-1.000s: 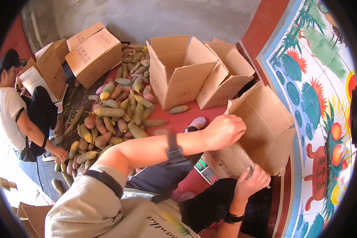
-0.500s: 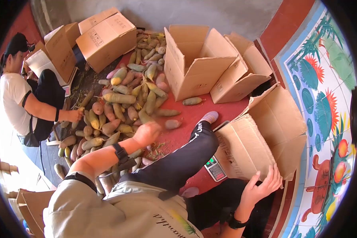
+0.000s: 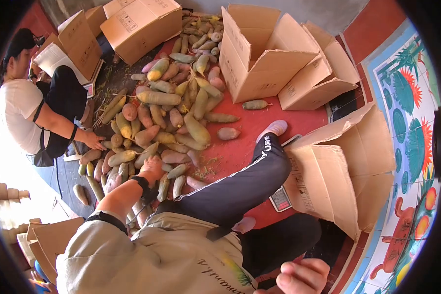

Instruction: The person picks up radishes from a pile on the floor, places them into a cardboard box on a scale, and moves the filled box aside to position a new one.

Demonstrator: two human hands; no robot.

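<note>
My left hand [image 3: 152, 169] reaches down onto the near part of a heap of long green, yellowish and pink radishes [image 3: 157, 98]. Its fingers look spread over the radishes there, and no radish is lifted in it. Low on the right, close to the camera, is my right hand [image 3: 304, 277], its fingers curled in with nothing seen in them. It is apart from the open cardboard box [image 3: 318, 179] on my right. Beneath that box, a scale [image 3: 281, 200] shows its keypad and display.
Another person [image 3: 24, 112] crouches at the left, a hand [image 3: 94, 140] at the heap's edge. Open boxes [image 3: 259, 81] stand at the back, with a closed carton [image 3: 139, 32] left of them. A single radish [image 3: 256, 105] lies on the red floor [image 3: 230, 169].
My left hand has come down and left onto the near radishes. My right hand has let go of the box edge, dropped toward me and curled its fingers. The view has shifted.
</note>
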